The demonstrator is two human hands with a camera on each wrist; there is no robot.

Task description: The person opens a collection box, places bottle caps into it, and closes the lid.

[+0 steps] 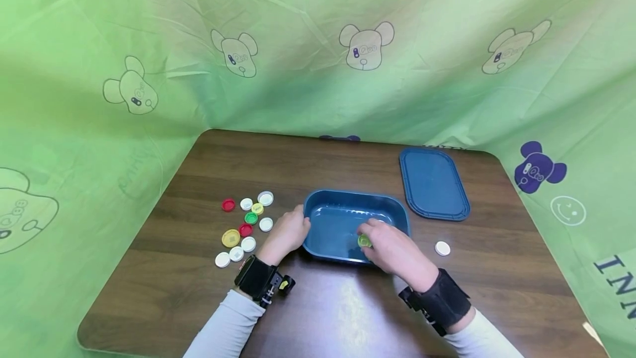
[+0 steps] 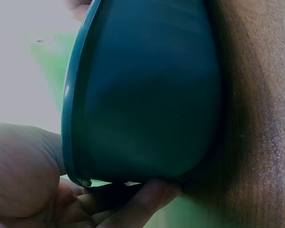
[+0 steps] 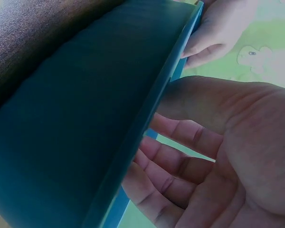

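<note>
A deep blue plastic bin (image 1: 343, 195) stands in the middle of the wooden table. My left hand (image 1: 290, 231) grips its left end by the rim, and the left wrist view shows the thumb side and fingers (image 2: 152, 194) around the bin wall. Over the bin's right front part, my right hand (image 1: 392, 247) holds a green bottle cap (image 1: 364, 241) at its fingertips. From the right wrist, the bin wall hides the cap, while the fingers (image 3: 175, 164) reach in past the rim. A sliver of white shows behind the right hand; I cannot tell what it is.
Several loose bottle caps, among them a red cap (image 1: 228, 205), a large yellow cap (image 1: 231, 238) and a white cap (image 1: 222, 259), lie left of the bin. On the right are a single white cap (image 1: 442, 248) and a flat blue lid (image 1: 434, 184). A green printed curtain (image 1: 308, 98) surrounds the table.
</note>
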